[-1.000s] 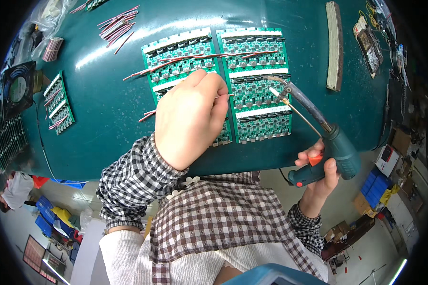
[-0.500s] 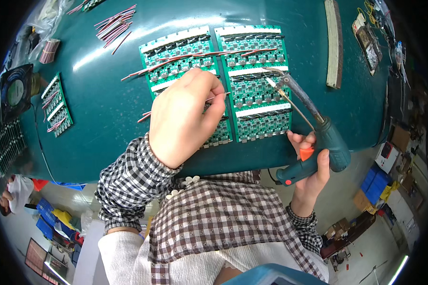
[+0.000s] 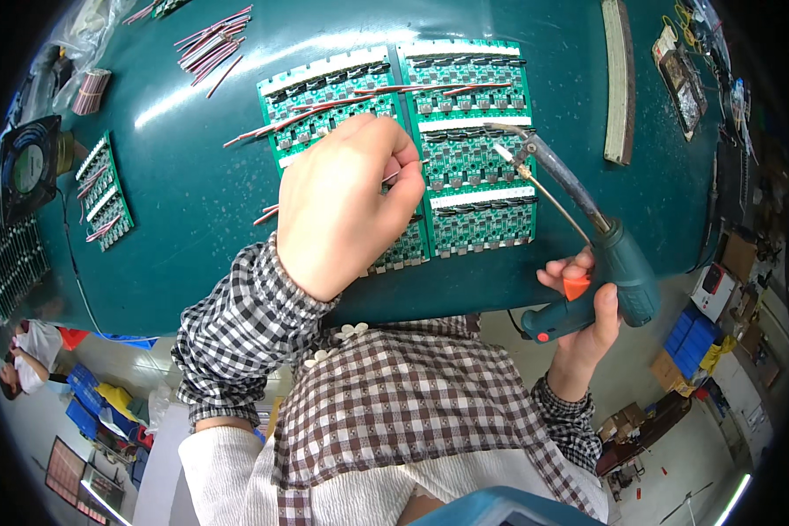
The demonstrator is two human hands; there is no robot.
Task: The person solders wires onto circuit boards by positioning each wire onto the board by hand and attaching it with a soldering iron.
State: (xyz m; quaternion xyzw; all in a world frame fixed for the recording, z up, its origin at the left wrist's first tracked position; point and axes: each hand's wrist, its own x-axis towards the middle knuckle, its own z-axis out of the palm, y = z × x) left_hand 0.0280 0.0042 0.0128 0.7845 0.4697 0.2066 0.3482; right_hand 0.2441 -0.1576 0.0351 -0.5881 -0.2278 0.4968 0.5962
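Note:
Two side-by-side panels of green circuit boards lie in front of me, the left circuit board panel (image 3: 329, 72) partly covered by my hand and the right circuit board panel (image 3: 484, 230) mostly in sight. My left hand (image 3: 337, 210) is closed in a pinch over the left panel, holding a thin wire (image 3: 392, 176) whose end pokes out toward the right panel. In my right hand (image 3: 587, 346) is a green soldering gun (image 3: 629, 272) with an orange trigger. Its tip and a thin feed tube end over the right panel's right side. Red-and-black wires (image 3: 311, 114) lie across both panels.
A bundle of loose wires (image 3: 212, 48) lies at the far left of the green table (image 3: 193, 202). Left of me are a small wired board panel (image 3: 105, 197) and a black fan (image 3: 28, 168). A long wooden strip (image 3: 618, 88) and a dark metal piece (image 3: 678, 83) lie right.
My right hand and the soldering gun have moved slightly right and down. My left hand has shifted slightly right with the wire. The right panel and the wires across it have moved slightly up.

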